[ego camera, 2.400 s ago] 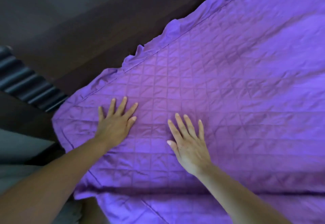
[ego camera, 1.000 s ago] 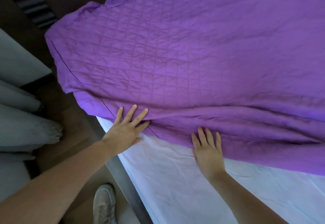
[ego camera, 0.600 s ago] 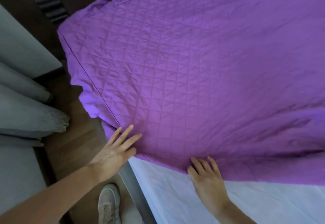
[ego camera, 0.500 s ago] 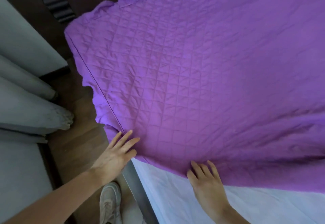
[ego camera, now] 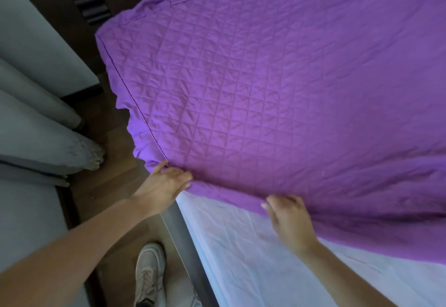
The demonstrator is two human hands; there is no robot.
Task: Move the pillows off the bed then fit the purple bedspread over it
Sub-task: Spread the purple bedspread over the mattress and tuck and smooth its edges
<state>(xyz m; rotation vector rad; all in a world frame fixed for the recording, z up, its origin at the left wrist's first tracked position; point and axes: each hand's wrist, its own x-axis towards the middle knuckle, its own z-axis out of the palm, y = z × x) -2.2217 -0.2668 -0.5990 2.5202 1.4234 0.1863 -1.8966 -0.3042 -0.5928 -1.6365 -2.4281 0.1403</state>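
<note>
Your left hand [ego camera: 164,185] grips purple bedspread [ego camera: 265,89] hem at bed [ego camera: 241,253] edge. Your right hand [ego camera: 290,221] blurred, fingers at hem; cannot tell whether gripping.

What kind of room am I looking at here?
Most likely a bedroom: a white sheet on a bed, a purple bedspread lying partly over it, and grey curtains hanging alongside.

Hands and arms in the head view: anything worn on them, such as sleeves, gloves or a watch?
Both forearms are bare as far as the frame shows: no sleeve on the left forearm or the right forearm. The left hand and right hand wear no gloves. No watch, band or ring shows, though the right hand is blurred.
</note>
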